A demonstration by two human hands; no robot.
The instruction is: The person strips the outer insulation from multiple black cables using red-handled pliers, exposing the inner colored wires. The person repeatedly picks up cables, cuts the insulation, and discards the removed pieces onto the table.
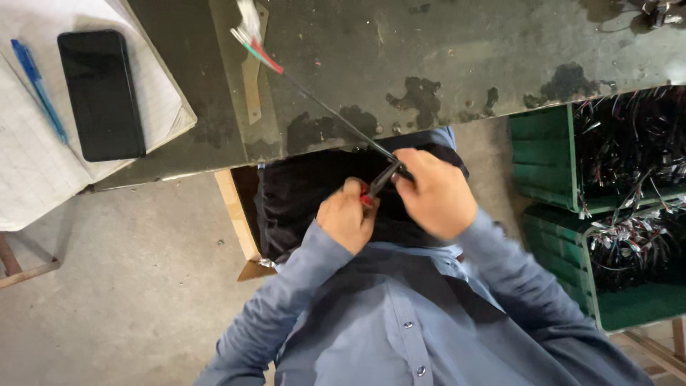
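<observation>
A thin black cable runs on a slant from the upper left of the frame down to the centre, over the worn dark tabletop. Its far end, fanned into red, green and white wire ends, lies near the top edge.

The near end is between both hands at mid-frame. The right hand is closed in a fist around the cable. The left hand is closed on the red handles of a small pair of pliers or cutters, whose nose meets the cable just beside the right fist. The blur hides how far the tool is shut.

The work looks like cutting or stripping. It would go best with the cable kept taut, the tool square to it, and the right thumb out of the bite.

Both forearms, in blue sleeves, rise from the bottom edge and meet over a dark-lined cardboard box below the table edge.

At right stand green bins of wire bundles. At upper left a black phone and a blue pen lie on ruled paper.
</observation>
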